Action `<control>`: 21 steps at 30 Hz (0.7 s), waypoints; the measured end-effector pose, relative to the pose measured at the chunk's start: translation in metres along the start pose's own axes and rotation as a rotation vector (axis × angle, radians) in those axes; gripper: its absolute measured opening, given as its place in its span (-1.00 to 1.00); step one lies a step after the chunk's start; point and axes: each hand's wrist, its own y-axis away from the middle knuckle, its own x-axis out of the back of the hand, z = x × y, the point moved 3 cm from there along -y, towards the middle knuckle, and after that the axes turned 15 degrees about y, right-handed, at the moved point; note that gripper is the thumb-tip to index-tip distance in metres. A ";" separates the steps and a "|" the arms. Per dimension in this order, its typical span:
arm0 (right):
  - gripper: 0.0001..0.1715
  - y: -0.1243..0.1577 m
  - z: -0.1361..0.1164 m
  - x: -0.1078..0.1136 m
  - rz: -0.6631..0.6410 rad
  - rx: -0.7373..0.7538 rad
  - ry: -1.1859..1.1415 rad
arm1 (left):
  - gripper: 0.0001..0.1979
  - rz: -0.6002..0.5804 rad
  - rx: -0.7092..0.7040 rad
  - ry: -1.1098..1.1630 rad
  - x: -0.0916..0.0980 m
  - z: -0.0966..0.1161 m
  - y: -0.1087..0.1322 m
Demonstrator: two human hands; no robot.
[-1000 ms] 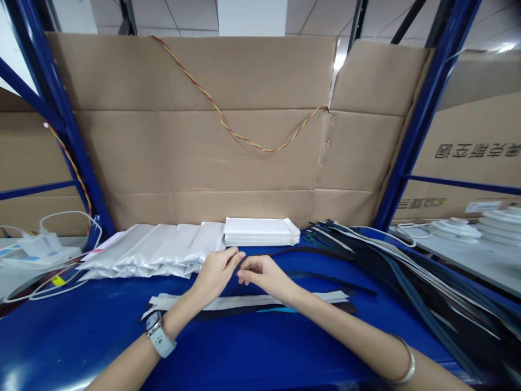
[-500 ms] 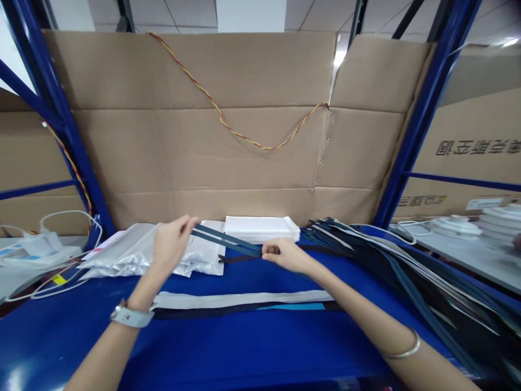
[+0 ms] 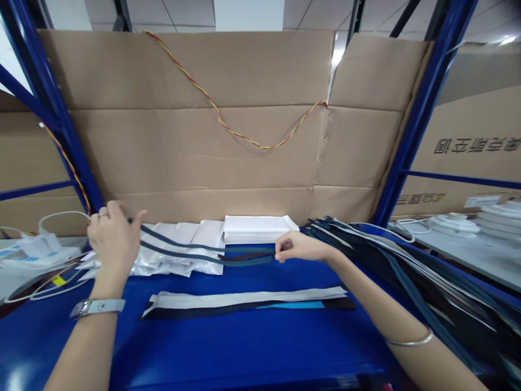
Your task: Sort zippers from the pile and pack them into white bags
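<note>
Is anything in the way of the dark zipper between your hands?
No, nothing visible: the dark zipper runs from the left hand to the right hand, passing over the white plastic bags.

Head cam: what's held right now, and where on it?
Dark teal zipper strips: the left hand pinches them at the left end of the stretched span, the right hand at its right end.

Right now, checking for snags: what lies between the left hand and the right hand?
In the head view, a dark zipper strip runs doubled from the left hand to the right hand, over white plastic bags.
</note>
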 end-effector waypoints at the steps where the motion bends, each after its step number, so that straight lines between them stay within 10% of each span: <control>1: -0.74 0.000 -0.006 -0.003 -0.038 0.007 -0.074 | -0.49 0.017 -0.054 0.039 -0.001 0.015 0.003; 4: -0.69 -0.002 -0.020 -0.012 -0.077 0.036 -0.197 | -0.63 -0.130 -0.134 0.251 -0.015 0.063 0.020; 10: -0.77 -0.011 -0.034 -0.028 0.044 0.109 -0.388 | -0.66 -0.903 -0.288 0.752 -0.052 0.147 0.096; 15: -0.78 -0.012 -0.044 -0.037 0.068 0.150 -0.394 | -0.77 -0.973 -0.331 0.814 -0.059 0.154 0.119; 21: -0.83 -0.011 -0.053 -0.036 0.074 0.141 -0.139 | -0.81 -0.872 -0.724 0.501 -0.051 0.161 0.111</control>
